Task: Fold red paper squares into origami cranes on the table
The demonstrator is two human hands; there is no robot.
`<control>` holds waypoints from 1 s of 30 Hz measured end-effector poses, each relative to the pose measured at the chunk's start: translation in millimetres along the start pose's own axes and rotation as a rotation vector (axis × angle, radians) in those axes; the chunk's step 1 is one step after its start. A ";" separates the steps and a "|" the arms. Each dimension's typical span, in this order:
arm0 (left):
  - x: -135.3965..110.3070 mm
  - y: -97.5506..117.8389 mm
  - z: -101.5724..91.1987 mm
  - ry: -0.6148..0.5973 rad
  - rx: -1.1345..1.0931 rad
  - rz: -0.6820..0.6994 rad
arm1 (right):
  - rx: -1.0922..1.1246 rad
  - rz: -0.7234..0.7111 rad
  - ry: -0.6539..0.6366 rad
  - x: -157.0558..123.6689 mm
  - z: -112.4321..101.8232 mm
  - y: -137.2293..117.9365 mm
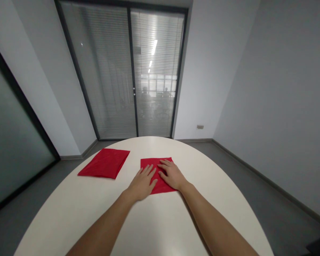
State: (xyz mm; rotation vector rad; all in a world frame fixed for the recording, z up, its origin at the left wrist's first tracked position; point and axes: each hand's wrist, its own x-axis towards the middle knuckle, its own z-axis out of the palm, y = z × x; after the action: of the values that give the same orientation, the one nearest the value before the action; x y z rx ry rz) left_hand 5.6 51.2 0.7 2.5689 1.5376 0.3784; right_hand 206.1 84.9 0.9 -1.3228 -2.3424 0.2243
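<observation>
A folded red cloth [156, 163] lies flat on the white oval table [160, 220] in front of me. My left hand [142, 183] rests palm down on its near left part, fingers stretched out. My right hand [172, 175] lies flat on its right half, fingers spread toward the left. Both hands press on the cloth and hold nothing. A second folded red cloth [104, 163] lies apart to the left, untouched.
The table's far rounded edge [149, 138] is just beyond the cloths. Behind it stand glass doors with blinds [130, 74]. Grey floor [256, 185] surrounds the table, with a glass wall on the left.
</observation>
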 end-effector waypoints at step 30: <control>0.7 -25.6 7.1 -0.012 -0.120 0.042 | 0.081 -0.141 -0.229 -11.6 -10.9 17.4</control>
State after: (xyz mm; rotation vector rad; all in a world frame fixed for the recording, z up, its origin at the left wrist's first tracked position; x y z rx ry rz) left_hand -13.8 64.1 -12.0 2.5100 1.4133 0.4453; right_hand 229.6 83.5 1.3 -1.1401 -2.5733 0.4426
